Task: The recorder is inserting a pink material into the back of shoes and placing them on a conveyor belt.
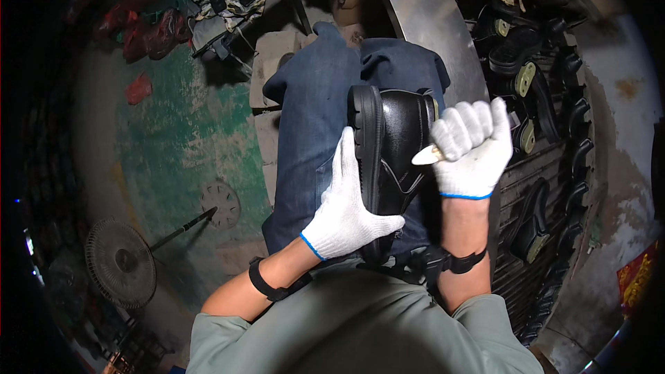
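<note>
White-knit-gloved left hand (346,208) holding a glossy black leather boot (402,121), fingers stretched along its ridged sole, thumb spread wide, boot lying just right of those fingers on blue denim trousers (312,118), white-knit-gloved right hand (471,149) curled tight around what seems a pale pointed tool (424,157)

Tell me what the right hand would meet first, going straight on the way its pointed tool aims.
Probably the black shoe: the pale pointed tool in the right hand aims left toward it. Depth is unclear, so it might pass above.
</note>
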